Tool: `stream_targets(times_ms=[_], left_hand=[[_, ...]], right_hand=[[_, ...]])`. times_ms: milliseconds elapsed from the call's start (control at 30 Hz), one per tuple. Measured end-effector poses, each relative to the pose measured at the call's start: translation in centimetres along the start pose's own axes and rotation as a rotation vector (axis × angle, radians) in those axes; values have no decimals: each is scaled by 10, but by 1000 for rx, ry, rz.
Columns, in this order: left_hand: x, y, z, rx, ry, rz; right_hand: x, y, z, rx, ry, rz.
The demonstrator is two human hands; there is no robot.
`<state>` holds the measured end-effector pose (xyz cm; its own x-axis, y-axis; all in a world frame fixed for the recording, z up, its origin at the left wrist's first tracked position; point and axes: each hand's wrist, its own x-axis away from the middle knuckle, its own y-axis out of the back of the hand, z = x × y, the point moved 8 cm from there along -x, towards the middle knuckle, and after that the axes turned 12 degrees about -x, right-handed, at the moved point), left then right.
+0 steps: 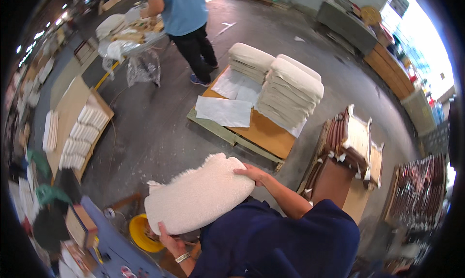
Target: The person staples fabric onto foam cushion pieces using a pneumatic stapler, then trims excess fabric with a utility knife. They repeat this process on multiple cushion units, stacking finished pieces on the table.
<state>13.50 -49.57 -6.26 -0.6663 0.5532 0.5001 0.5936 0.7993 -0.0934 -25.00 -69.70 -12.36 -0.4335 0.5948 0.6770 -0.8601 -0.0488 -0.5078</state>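
Between my two hands stretches a thick cream rug (198,195), folded over, with a pile surface and a ragged far edge. The fingers of my left hand (169,240) grip its near left end, thumb on top. At the right end, my right hand (253,174) has its thumb over the upper face, the other fingers partly hidden. The rug is held in front of my body, tilted from lower left to upper right. Beyond it, two piles of similar folded cream textiles (290,91) stand on a low wooden pallet (264,137), beside white sheets (224,111).
At left, a board (68,103) carries bundled white textiles (82,137). A blue-topped table (121,249) and a yellow round container (144,233) are close on my left. Brown stacked pieces (339,137) stand at right. A person in a blue shirt (184,11) stands by a loaded table.
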Motion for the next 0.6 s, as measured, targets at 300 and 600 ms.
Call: stream_targets(times_ms=[300, 600], left_hand=[[-170, -200, -91, -250, 45, 468], [-174, -447, -58, -300, 238, 845]], right_hand=[[-22, 26, 24, -364, 345, -390], [53, 76, 51, -649, 590, -693]])
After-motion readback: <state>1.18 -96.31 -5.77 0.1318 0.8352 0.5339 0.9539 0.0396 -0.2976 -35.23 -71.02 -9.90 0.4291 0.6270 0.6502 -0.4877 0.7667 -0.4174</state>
